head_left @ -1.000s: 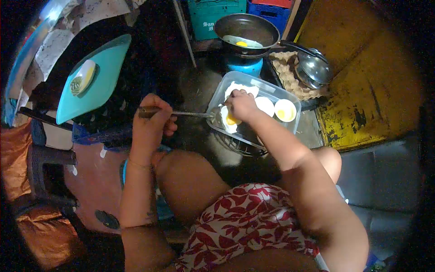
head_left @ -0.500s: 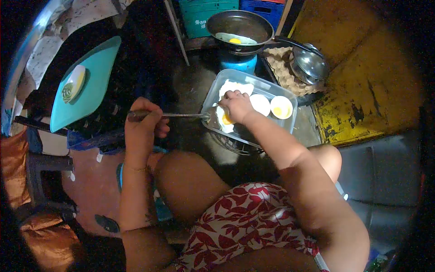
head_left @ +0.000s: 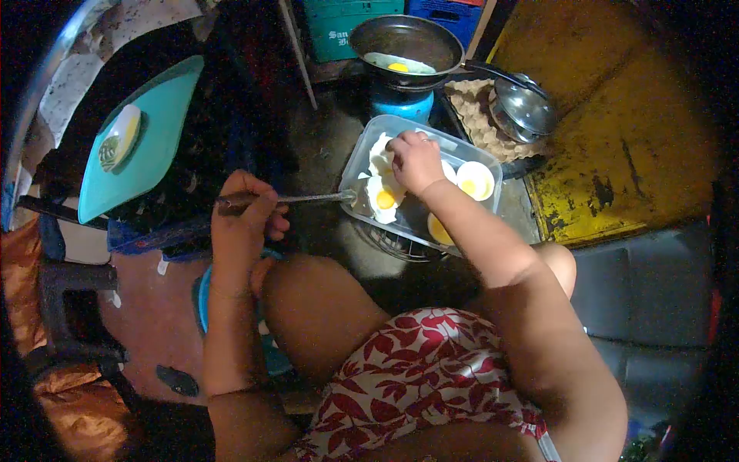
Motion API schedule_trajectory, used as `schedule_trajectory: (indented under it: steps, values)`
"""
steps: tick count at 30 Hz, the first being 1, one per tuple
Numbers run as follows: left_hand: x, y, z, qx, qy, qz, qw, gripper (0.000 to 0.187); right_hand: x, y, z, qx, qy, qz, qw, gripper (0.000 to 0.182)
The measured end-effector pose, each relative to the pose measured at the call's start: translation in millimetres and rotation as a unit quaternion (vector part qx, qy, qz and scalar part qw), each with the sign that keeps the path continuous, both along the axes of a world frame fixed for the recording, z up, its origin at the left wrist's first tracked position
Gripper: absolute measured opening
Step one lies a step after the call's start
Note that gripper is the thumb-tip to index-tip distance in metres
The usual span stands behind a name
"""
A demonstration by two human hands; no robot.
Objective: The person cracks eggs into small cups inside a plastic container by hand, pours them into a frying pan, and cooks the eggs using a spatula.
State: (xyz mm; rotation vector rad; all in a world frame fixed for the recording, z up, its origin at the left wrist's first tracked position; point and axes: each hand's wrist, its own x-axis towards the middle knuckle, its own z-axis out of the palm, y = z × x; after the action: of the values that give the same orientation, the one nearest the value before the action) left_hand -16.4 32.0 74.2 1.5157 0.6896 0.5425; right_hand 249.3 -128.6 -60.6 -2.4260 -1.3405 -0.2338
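Note:
My left hand (head_left: 248, 206) is closed around the handle of a metal spatula (head_left: 312, 199). Its blade end reaches over the near left side of a clear plastic container (head_left: 501, 179). Inside lie several fried eggs: one with a bright yolk (head_left: 385, 202) beside the spatula, and a rounder one (head_left: 471, 180) at the right. My right hand (head_left: 418, 160) is over the container, fingers curled down at a white fried egg (head_left: 379, 152) at the back left. The hand hides part of that egg, and its fingertips are partly out of sight.
Behind the container, a black frying pan (head_left: 406, 40) with an egg in it sits above a blue gas canister (head_left: 402, 106). A lidded pot (head_left: 525, 112) and cardboard egg tray (head_left: 471, 100) stand right. At left, a turquoise board (head_left: 165, 146) bears a wrapped pale item (head_left: 121, 138).
My right hand has shifted away from the egg beside the spatula, up toward the back of the container. More of that egg's yolk shows. My left hand keeps hold of the spatula, nearly still.

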Motion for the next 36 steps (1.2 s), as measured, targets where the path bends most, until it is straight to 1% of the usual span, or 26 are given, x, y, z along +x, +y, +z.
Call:
schedule_trajectory:
  steps: [1, 2, 3, 5, 7, 9, 13, 15, 18, 25, 27, 28, 29, 30, 31, 33, 34, 36]
  values:
    - [0.5, -2.1, 1.4, -0.001, -0.002, -0.001, 1.000, 0.006, -1.5, -0.6, 8.3, 0.011, 0.008, -0.029, 0.999, 0.023]
    - [1.2, -4.2, 2.7, -0.006, -0.006, 0.000, 1.000, 0.006, -3.8, -3.1, 12.6, -0.009, 0.015, -0.039, 0.999, 0.028]
    - [1.8, -5.5, 3.6, -0.011, -0.011, 0.001, 1.000, 0.007, -8.9, -4.1, 12.9, -0.009, 0.012, -0.040, 0.999, 0.028]
    - [4.3, -5.5, 5.0, -0.007, -0.005, -0.002, 1.000, 0.007, -22.6, -0.7, 12.1, -0.061, 0.053, -0.109, 0.991, 0.034]
    - [6.1, -6.5, 5.9, -0.003, 0.004, -0.003, 1.000, 0.006, -33.9, 6.6, 13.1, -0.137, 0.121, -0.132, 0.974, 0.055]
    - [5.5, -6.6, 6.9, -0.012, 0.011, -0.006, 1.000, 0.006, -46.3, 13.2, 10.9, -0.156, 0.147, -0.151, 0.965, 0.064]
    - [4.1, -11.4, 9.7, 0.003, 0.020, -0.005, 1.000, 0.006, -58.9, 30.2, 4.0, -0.153, 0.187, -0.184, 0.953, 0.069]
    - [2.3, -13.5, 10.6, -0.015, 0.000, -0.009, 1.000, 0.006, -59.7, 36.4, 4.7, -0.156, 0.205, -0.226, 0.939, 0.073]
    - [0.8, -13.1, 6.0, -0.032, -0.007, 0.001, 0.999, 0.006, -53.7, 36.2, 1.8, -0.149, 0.179, -0.224, 0.946, 0.074]
    - [-11.9, -11.1, 16.2, -0.018, -0.035, 0.034, 0.999, 0.006, -49.1, 36.8, -0.7, -0.174, 0.176, -0.231, 0.941, 0.075]
    - [-19.2, -11.4, 16.7, 0.020, -0.014, 0.057, 0.998, 0.007, -43.4, 36.4, 1.0, -0.166, 0.169, -0.230, 0.944, 0.074]
    - [-22.7, -13.4, 16.1, 0.019, -0.012, 0.058, 0.998, 0.007, -38.2, 36.4, 4.7, -0.148, 0.174, -0.237, 0.944, 0.071]
    - [-25.8, -17.0, 15.3, 0.039, -0.050, 0.057, 0.996, 0.008, -31.1, 33.0, 9.5, -0.149, 0.175, -0.236, 0.944, 0.071]
    - [-29.6, -21.0, 14.6, 0.058, -0.089, 0.055, 0.993, 0.009, -24.4, 26.5, 19.2, -0.088, 0.163, -0.243, 0.952, 0.068]
    - [-34.9, -26.2, 20.6, 0.057, -0.087, 0.054, 0.993, 0.009, -16.0, 18.0, 28.9, -0.027, 0.150, -0.249, 0.956, 0.065]
    - [-45.8, -36.4, 38.2, 0.146, -0.035, 0.051, 0.987, 0.010, 7.7, -6.6, 45.3, 0.053, 0.112, -0.250, 0.960, 0.057]
    - [-48.0, -38.2, 38.5, 0.147, -0.035, 0.050, 0.987, 0.010, 20.6, -22.1, 54.2, 0.061, 0.093, -0.248, 0.963, 0.053]
    - [-51.0, -40.7, 40.6, 0.141, -0.097, 0.071, 0.983, 0.010, 42.5, -56.7, 71.9, 0.063, 0.063, -0.250, 0.964, 0.044]
